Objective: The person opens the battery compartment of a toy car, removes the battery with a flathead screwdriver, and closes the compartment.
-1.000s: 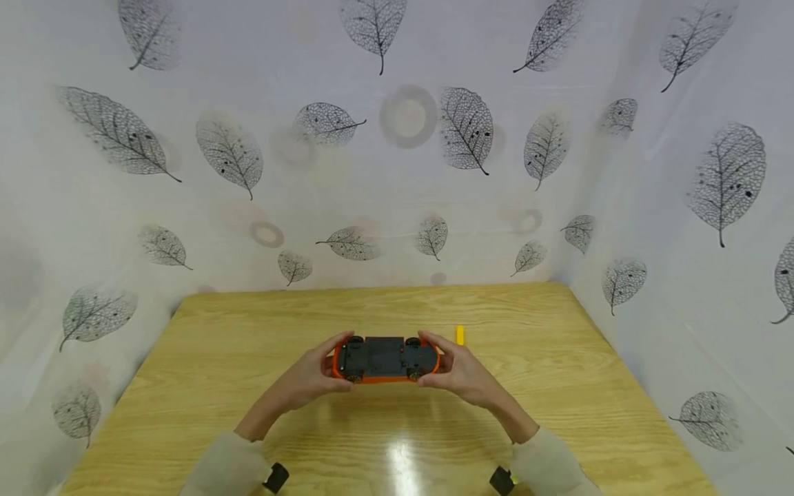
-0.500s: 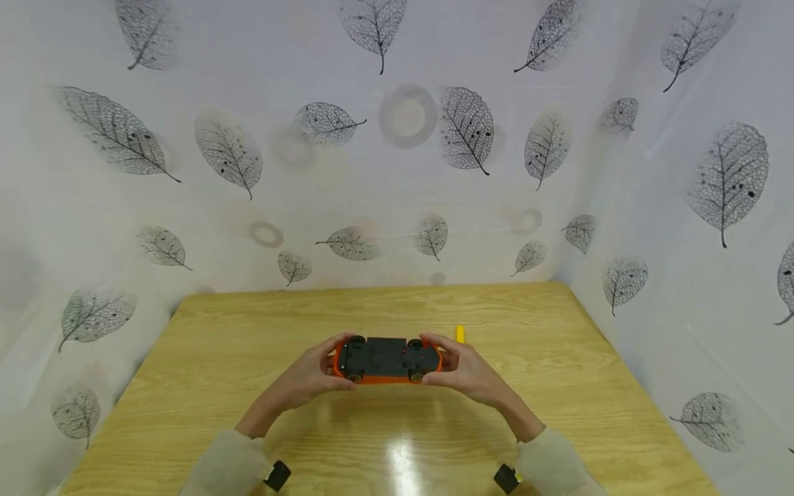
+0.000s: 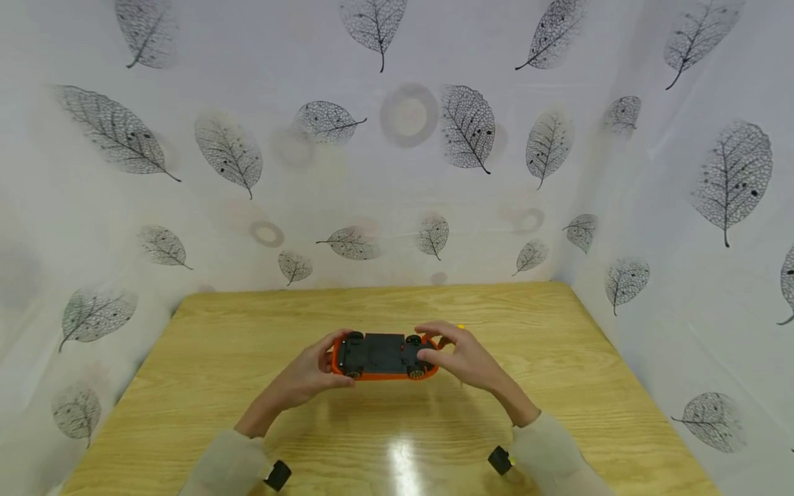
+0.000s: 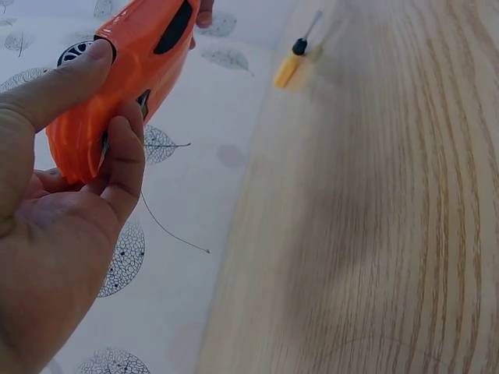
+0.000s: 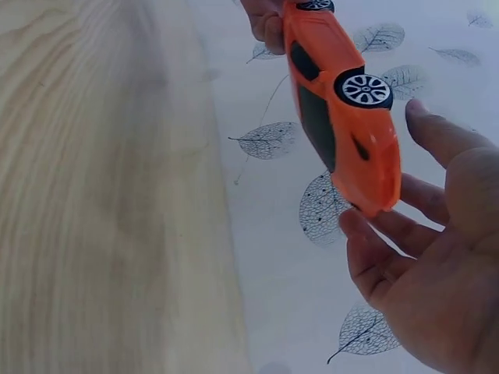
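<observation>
An orange toy car (image 3: pixel 380 355) hangs above the table, its black underside facing the head camera. My left hand (image 3: pixel 307 372) grips one end, the thumb by a wheel; in the left wrist view the fingers curl round the orange body (image 4: pixel 140 66). At the car's other end is my right hand (image 3: pixel 468 358). In the right wrist view its thumb stands apart from the car, and the loosely bent fingers lie beside the car's end (image 5: pixel 374 171). A yellow-handled screwdriver (image 4: pixel 290 68) lies on the table, mostly hidden behind my right hand in the head view.
The wood-grain table (image 3: pixel 236 331) spreads under both hands. A white sheet printed with leaves (image 3: pixel 397 186) stands along its back and sides. A black wrist camera (image 3: pixel 277 475) sits at the left cuff, another black camera (image 3: pixel 500 460) at the right cuff.
My right hand has loosened from its end of the car, its thumb now over the underside in the head view. The left hand keeps its grip, and the car has shifted slightly up.
</observation>
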The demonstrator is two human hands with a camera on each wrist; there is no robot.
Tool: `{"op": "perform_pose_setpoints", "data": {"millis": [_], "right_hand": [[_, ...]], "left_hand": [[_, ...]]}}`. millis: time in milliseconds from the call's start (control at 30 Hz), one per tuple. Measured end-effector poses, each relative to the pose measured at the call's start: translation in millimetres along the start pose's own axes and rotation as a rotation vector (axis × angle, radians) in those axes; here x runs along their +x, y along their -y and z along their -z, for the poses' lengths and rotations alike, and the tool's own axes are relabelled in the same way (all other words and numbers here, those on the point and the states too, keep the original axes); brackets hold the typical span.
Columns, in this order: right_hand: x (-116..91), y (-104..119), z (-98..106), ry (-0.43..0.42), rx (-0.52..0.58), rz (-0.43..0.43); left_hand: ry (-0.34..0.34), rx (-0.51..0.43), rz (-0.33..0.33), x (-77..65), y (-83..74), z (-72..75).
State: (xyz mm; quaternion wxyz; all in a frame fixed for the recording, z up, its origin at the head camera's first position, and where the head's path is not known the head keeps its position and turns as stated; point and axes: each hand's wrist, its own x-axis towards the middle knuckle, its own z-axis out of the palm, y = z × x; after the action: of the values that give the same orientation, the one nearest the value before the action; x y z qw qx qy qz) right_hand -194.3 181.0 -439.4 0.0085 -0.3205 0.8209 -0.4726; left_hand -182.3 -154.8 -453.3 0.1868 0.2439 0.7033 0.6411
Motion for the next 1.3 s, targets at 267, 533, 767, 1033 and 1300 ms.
{"op": "perform_pose_setpoints", "data": {"millis": [267, 533, 767, 1033, 1300], "right_hand": [[6, 8, 0, -0.012, -0.092, 0.070], [9, 8, -2, 0.001, -0.106, 0.074], [10, 9, -4, 0.043, -0.118, 0.047], [13, 13, -2, 0.061, -0.129, 0.051], [15, 15, -3, 0.083, -0.118, 0.048]], "left_hand": [[0.008, 0.003, -0.028, 0.2, 1.1, -3.1], [0.018, 0.017, -0.040, 0.3, 1.2, -3.0], [0.026, 0.022, -0.042, 0.2, 2.3, -4.4], [0.026, 0.022, -0.061, 0.9, 3.9, -5.7], [0.023, -0.024, -0.049, 1.4, 9.0, -7.3]]}}
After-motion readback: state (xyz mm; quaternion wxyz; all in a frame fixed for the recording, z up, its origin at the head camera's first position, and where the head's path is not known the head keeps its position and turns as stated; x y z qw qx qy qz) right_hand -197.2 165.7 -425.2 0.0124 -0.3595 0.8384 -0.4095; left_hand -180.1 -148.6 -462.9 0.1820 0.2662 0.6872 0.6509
